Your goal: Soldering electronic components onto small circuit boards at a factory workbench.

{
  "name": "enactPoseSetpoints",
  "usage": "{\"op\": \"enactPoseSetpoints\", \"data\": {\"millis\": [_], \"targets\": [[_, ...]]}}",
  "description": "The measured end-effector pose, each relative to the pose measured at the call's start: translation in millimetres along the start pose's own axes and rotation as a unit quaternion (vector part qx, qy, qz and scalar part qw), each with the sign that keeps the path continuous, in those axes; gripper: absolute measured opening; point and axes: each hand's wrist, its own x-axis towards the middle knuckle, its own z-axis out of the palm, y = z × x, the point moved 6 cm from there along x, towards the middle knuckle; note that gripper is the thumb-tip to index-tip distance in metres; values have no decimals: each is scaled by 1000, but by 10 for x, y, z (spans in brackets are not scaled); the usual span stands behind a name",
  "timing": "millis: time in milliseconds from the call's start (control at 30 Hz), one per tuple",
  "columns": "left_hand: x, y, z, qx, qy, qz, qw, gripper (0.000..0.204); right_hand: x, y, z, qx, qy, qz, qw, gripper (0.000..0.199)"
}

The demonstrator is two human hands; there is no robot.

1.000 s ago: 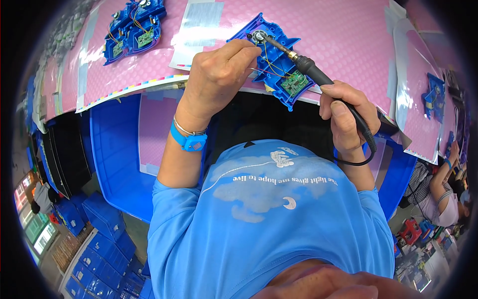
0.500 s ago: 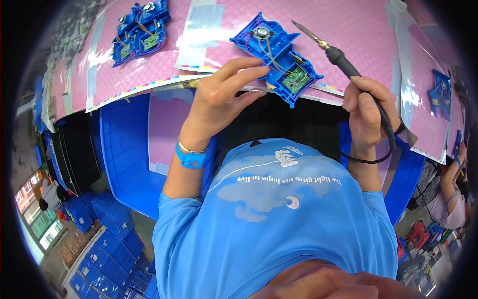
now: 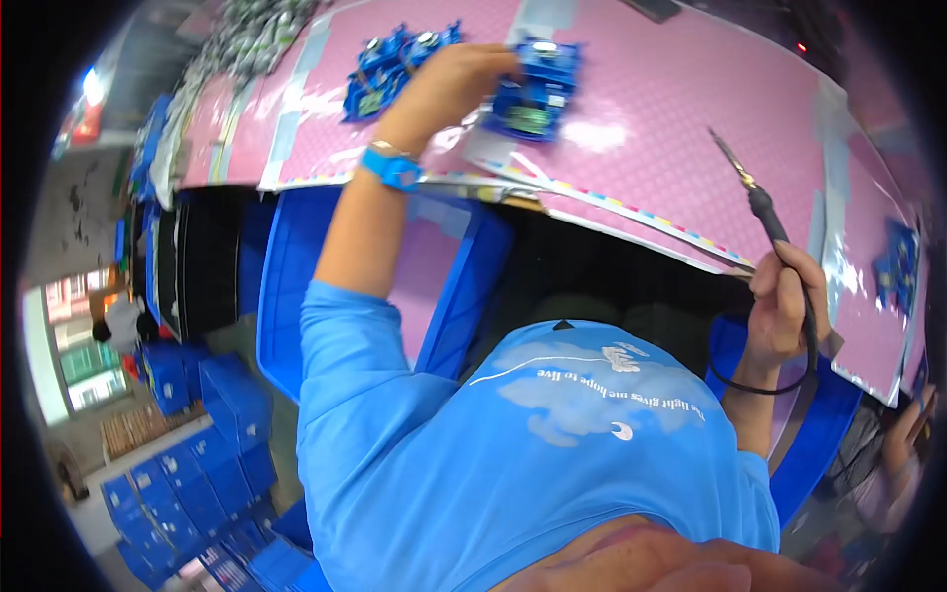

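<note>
My right hand (image 3: 786, 308) is wrapped round the dark handle of a soldering iron (image 3: 760, 202), its metal tip pointing up and away over the table. At the far side, my left hand (image 3: 459, 84) is closed on the left edge of an opened blue plastic casing (image 3: 562, 64). The casing shows a round silvery part in its upper half and a green circuit board (image 3: 528, 119) in its lower half. Motion smears the casing and my fingertips. Just left of this hand lie more opened blue casings (image 3: 373, 79) with boards and wires.
The pink-covered table (image 3: 651, 128) has a printed paper strip along its front edge. Grey bundled material (image 3: 258, 39) is heaped at the far left. Another blue casing (image 3: 898, 266) lies at the right. Below the table stands a blue bin (image 3: 316, 286); another person's arm (image 3: 903, 434) shows far right.
My left hand has taken hold of the casing that lay before me and carried it left and away, beside the other casings. The view has turned; my right hand still holds the soldering iron.
</note>
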Motion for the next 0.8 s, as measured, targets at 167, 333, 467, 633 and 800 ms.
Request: {"op": "enactPoseSetpoints", "data": {"millis": [167,333,467,633,800], "targets": [[-340,-737,-215,63,-23,-93,993,17,56,69,79,-136,-39,33,989,25],[-871,-1190,-625,115,-59,-157,979,22,188,-22,302,-131,-68,-79,986,17],[-652,-287,-869,149,125,-230,954,23,119,-49,250,-148,-61,-106,981,25],[-54,1720,70,-445,168,-301,827,26,119,41,601,-239,-106,-192,946,48],[272,1803,808,-691,77,-384,607,19,130,41,660,-302,-171,-181,920,53]]}}
